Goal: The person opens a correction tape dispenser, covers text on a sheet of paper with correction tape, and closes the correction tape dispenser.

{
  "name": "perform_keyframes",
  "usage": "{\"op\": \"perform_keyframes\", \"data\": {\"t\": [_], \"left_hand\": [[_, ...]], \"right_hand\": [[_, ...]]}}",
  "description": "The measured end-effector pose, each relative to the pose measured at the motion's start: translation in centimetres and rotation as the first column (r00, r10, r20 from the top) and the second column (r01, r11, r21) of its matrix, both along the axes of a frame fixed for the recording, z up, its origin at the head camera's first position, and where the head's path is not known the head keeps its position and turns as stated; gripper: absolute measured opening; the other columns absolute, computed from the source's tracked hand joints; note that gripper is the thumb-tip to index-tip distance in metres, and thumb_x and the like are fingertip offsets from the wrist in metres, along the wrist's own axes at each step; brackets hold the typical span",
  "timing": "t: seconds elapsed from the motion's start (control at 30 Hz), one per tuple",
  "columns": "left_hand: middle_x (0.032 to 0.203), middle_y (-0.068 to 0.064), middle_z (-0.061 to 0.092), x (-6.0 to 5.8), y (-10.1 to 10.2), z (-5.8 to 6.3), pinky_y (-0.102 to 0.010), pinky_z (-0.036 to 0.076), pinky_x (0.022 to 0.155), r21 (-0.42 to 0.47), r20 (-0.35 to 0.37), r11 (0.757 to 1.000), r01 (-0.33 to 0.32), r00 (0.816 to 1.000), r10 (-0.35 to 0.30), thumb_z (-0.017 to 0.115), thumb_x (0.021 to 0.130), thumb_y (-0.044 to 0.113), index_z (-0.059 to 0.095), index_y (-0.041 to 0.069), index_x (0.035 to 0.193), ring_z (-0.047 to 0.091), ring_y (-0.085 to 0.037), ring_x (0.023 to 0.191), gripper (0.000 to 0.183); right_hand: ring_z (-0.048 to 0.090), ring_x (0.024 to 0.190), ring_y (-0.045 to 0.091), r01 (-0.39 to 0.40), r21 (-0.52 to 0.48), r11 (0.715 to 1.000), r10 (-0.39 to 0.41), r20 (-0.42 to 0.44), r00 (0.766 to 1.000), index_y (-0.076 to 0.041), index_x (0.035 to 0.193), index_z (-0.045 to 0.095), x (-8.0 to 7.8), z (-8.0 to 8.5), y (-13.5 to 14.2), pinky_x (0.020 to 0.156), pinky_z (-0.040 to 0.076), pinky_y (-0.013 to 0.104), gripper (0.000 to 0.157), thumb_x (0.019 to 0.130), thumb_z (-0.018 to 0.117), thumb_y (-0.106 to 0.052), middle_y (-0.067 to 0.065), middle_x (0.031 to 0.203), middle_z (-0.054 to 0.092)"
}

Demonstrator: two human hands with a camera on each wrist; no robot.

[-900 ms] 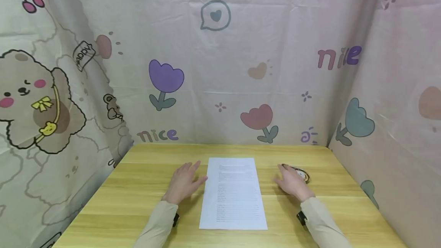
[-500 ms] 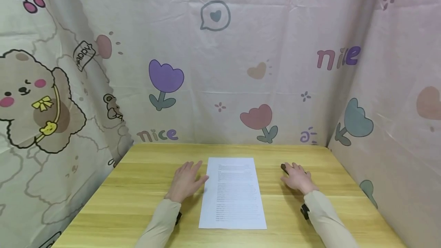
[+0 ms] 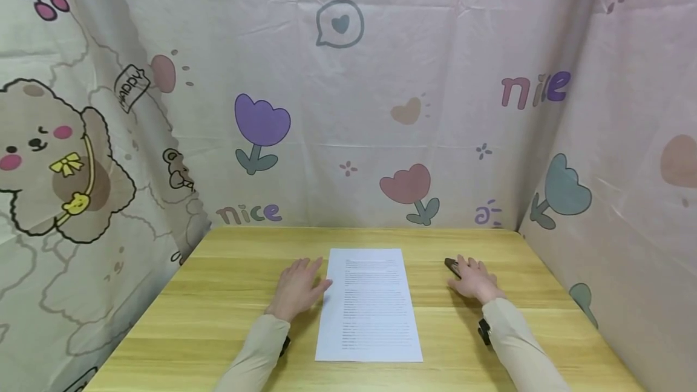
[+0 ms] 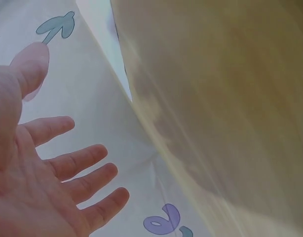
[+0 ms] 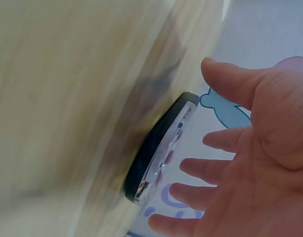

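A white sheet of paper (image 3: 370,313) with printed lines lies lengthwise on the wooden table (image 3: 218,301). At its left edge is my left hand (image 3: 296,292), palm down with fingers spread; the thumb tip overlaps the sheet's edge in the head view. To the right of the sheet, my right hand (image 3: 476,281) hovers palm down, fingers loosely extended, holding nothing. Mostly hidden under it is a flat, elongated, rounded thing (image 5: 156,148) with a black side and a clear, shiny face. In the right wrist view it lies on the table just beyond the fingertips.
A patterned cloth (image 3: 348,89) with flowers, a bear and lettering hangs behind the table and at both sides. Dark straps or devices, one of them a wrist device (image 3: 484,331), show under both sleeves.
My right hand has moved slightly right, over the black rounded thing, whose left end still shows. My left hand has shifted slightly right. The paper has not moved.
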State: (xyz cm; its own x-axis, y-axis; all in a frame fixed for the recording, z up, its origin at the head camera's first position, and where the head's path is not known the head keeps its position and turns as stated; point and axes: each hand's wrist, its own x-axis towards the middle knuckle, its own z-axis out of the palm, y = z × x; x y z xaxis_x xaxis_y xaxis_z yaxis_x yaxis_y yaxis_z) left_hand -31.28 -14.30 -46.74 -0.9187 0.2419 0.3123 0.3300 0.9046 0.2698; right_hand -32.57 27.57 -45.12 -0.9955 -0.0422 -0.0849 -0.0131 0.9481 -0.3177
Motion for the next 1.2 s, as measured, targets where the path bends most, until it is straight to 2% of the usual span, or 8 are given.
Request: {"op": "perform_keyframes", "data": {"t": [0.1,0.23,0.37,0.57,0.67,0.87,1.0,1.2], "left_hand": [[0.134,-0.025,0.057,-0.1,0.2,-0.1,-0.062,0.043,0.104,-0.011,-0.019,1.000,-0.001,1.000,0.001,0.063,0.092,0.048,0.055,0.008,0.138,0.050,-0.045,0.127,0.061],[0.130,-0.024,0.059,-0.2,0.4,-0.2,-0.062,0.046,0.101,-0.022,-0.037,1.000,0.008,0.999,-0.009,0.065,0.091,0.045,0.058,0.007,0.134,0.052,-0.043,0.126,0.058],[0.130,-0.024,0.059,-0.2,0.6,-0.1,-0.062,0.047,0.099,-0.018,-0.044,1.000,0.009,0.999,-0.009,0.067,0.090,0.043,0.058,0.007,0.133,0.051,-0.044,0.126,0.057],[0.130,-0.026,0.058,-0.1,0.8,-0.3,-0.063,0.047,0.098,-0.010,-0.042,1.000,0.021,0.999,-0.021,0.069,0.089,0.039,0.059,0.004,0.132,0.052,-0.044,0.125,0.056],[0.125,-0.024,0.062,-0.1,0.8,-0.3,-0.059,0.051,0.094,-0.018,-0.039,0.999,0.033,0.999,-0.034,0.070,0.089,0.039,0.061,0.004,0.130,0.057,-0.041,0.118,0.054],[0.105,-0.015,0.070,-0.3,1.0,0.0,-0.043,0.057,0.074,-0.014,0.007,0.998,0.059,0.998,-0.059,0.067,0.091,0.039,0.065,0.004,0.122,0.065,-0.025,0.086,0.047],[0.109,-0.013,0.072,-0.2,1.2,0.5,-0.042,0.058,0.079,0.028,0.054,0.998,0.064,0.996,-0.066,0.065,0.092,0.039,0.068,0.004,0.118,0.067,-0.022,0.088,0.043],[0.097,-0.008,0.074,-0.3,1.5,1.0,-0.035,0.056,0.067,0.086,0.095,0.992,0.096,0.990,-0.104,0.064,0.094,0.037,0.070,0.007,0.111,0.066,-0.017,0.080,0.035]], "right_hand": [[0.019,0.136,0.063,-0.003,-0.016,1.000,0.004,0.004,1.000,0.007,0.150,0.025,-0.1,-0.1,0.2,0.104,0.024,0.079,0.076,0.094,0.059,-0.031,0.043,0.148,0.023],[0.034,0.127,0.060,-0.008,-0.025,1.000,0.008,-0.019,1.000,0.004,0.147,0.034,-0.2,-0.2,0.3,0.096,0.037,0.075,0.069,0.091,0.064,-0.024,0.042,0.142,0.032],[0.046,0.116,0.053,-0.004,-0.031,1.000,0.003,-0.036,0.999,-0.001,0.141,0.044,-0.3,-0.1,0.3,0.088,0.046,0.070,0.063,0.086,0.071,-0.017,0.038,0.136,0.039],[0.058,0.103,0.040,-0.039,-0.026,0.999,0.038,-0.055,0.998,-0.006,0.131,0.051,-0.8,-0.1,-0.2,0.084,0.052,0.060,0.057,0.080,0.075,-0.011,0.030,0.125,0.053],[0.059,0.102,0.039,-0.055,-0.026,0.998,0.053,-0.059,0.997,-0.004,0.133,0.051,-0.9,-0.1,-0.7,0.083,0.052,0.059,0.061,0.078,0.076,-0.013,0.029,0.125,0.056],[0.059,0.106,0.037,-0.100,-0.037,0.994,0.096,-0.092,0.991,-0.001,0.134,0.055,-0.6,-0.1,-2.2,0.091,0.050,0.060,0.067,0.072,0.079,-0.012,0.027,0.127,0.059],[0.060,0.099,0.031,-0.144,-0.049,0.988,0.137,-0.125,0.983,0.002,0.130,0.059,-0.3,0.0,-3.8,0.089,0.051,0.056,0.066,0.069,0.081,-0.011,0.023,0.119,0.063],[0.058,0.092,0.024,-0.180,-0.057,0.982,0.169,-0.155,0.973,-0.006,0.126,0.062,0.3,-0.1,-6.3,0.080,0.054,0.050,0.065,0.064,0.082,-0.014,0.014,0.114,0.061]]}}
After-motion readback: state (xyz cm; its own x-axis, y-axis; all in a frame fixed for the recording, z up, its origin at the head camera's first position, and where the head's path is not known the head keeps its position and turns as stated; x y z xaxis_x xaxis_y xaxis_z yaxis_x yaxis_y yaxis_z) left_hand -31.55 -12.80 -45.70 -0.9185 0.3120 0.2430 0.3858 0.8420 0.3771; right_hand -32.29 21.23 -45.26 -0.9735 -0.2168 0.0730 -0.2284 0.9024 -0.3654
